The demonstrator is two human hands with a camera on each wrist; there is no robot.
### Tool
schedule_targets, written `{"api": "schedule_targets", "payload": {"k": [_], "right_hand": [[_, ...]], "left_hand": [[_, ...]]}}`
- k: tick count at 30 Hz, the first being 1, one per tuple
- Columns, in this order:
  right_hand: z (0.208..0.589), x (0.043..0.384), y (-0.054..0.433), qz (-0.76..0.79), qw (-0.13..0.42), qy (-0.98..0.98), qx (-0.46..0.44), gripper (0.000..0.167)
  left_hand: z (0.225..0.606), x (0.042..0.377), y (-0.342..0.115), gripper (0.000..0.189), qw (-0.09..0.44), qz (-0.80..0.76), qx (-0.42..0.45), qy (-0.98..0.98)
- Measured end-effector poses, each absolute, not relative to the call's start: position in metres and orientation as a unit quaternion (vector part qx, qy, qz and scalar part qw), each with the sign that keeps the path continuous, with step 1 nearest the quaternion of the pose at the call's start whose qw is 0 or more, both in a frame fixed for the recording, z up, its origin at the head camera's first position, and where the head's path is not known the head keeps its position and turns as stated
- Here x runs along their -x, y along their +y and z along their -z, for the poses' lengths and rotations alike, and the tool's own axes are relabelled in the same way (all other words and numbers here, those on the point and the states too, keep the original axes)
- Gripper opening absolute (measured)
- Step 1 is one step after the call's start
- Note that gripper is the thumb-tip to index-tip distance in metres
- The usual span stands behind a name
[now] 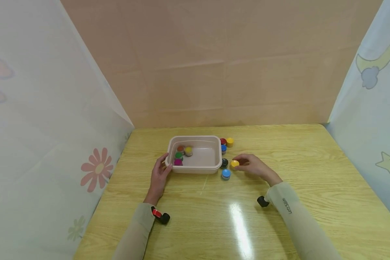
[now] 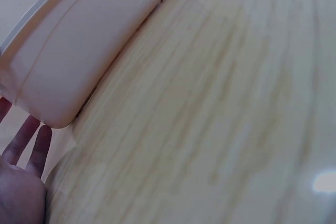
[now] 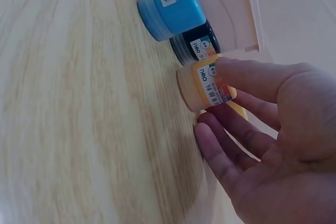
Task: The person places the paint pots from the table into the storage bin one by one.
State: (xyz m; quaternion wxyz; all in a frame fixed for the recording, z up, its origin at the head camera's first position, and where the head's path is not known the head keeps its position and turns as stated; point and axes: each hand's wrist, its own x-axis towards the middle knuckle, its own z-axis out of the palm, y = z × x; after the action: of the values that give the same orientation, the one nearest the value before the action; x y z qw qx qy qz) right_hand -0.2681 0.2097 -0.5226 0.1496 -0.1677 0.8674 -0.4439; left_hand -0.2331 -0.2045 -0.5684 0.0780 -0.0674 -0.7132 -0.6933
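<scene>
Yellow jar, pinch grip, R hand

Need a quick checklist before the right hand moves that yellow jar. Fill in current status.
1. Grip: ok. The right hand pinches the yellow jar between thumb and fingers.
2. Tray steadied: ok. The left hand touches the near-left corner of the tray.
3. Room inside: ok. The four jars in the tray sit toward its left side; bare floor shows to the right.
4. Straight path at table level: not ok. The black jar stands between the held jar and the tray.
5. Held jar off the table: cannot tell.
6. Held jar's lid tight: cannot tell.
</scene>
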Motion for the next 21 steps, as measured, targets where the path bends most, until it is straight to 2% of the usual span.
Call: {"api": "schedule_targets", "payload": {"k": [9, 21], "right_hand": [[0.525, 0.271, 0.211, 0.425, 0.118, 0.885, 0.148, 0.036], [0.507, 0.273, 0.220, 0.440, 0.032, 0.892, 0.099, 0.046]], "left_hand": [[0.569, 0.232, -0.204, 0.052, 0.079, 0.697, 0.069, -0.709], [0.569, 0.233, -0.205, 0.054, 0.070, 0.702, 0.069, -0.705]]}}
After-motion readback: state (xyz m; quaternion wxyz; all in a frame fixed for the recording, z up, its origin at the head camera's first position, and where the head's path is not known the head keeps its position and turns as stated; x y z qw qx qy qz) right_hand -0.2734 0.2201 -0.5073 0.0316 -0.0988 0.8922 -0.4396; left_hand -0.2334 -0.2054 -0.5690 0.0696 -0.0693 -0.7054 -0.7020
